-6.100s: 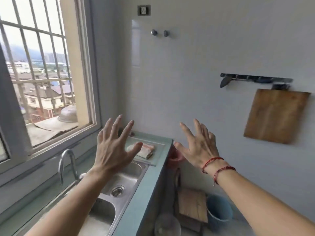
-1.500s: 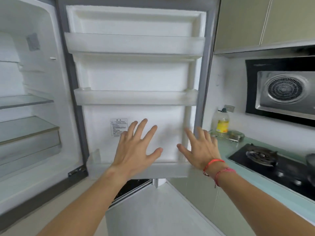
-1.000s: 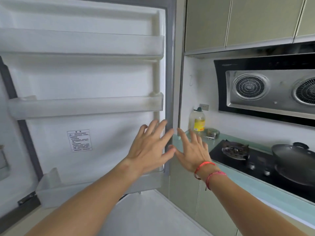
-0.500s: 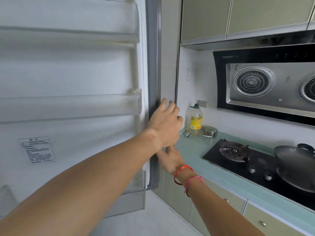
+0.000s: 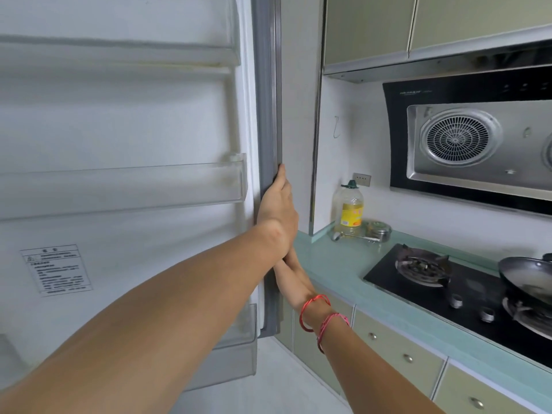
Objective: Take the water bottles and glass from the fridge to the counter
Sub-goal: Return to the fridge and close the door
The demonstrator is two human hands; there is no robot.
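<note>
Half a second ago the left hand (image 5: 276, 209) was just meeting the outer edge of the fridge door (image 5: 119, 121); now it lies along that grey edge at frame centre, thumb up the seal and fingers curled behind it, a closed grip on the door. The right hand (image 5: 291, 271) has slid in underneath and is mostly hidden by the left wrist, so whether it grips the edge or only presses on it cannot be told. A second and a half ago both hands hovered spread in front of the door shelves, touching nothing.

My reading is that the door is being swung, but which way is not clear from this. The view has turned off the fridge interior, which is out of frame. The bottles and glass the task names are nowhere visible: the door shelves (image 5: 125, 186) filling the left of the frame hold nothing, so the fetching looks not yet begun.

The table (image 5: 337, 264), pale green, runs from centre to lower right. Its near corner beside the fridge is bare and would take the bottles. Further back stand an oil bottle (image 5: 349, 209) and a small tin (image 5: 378, 231); a black hob (image 5: 433, 279) with a wok (image 5: 528, 276) fills the right, under a hood (image 5: 472, 144).
</note>
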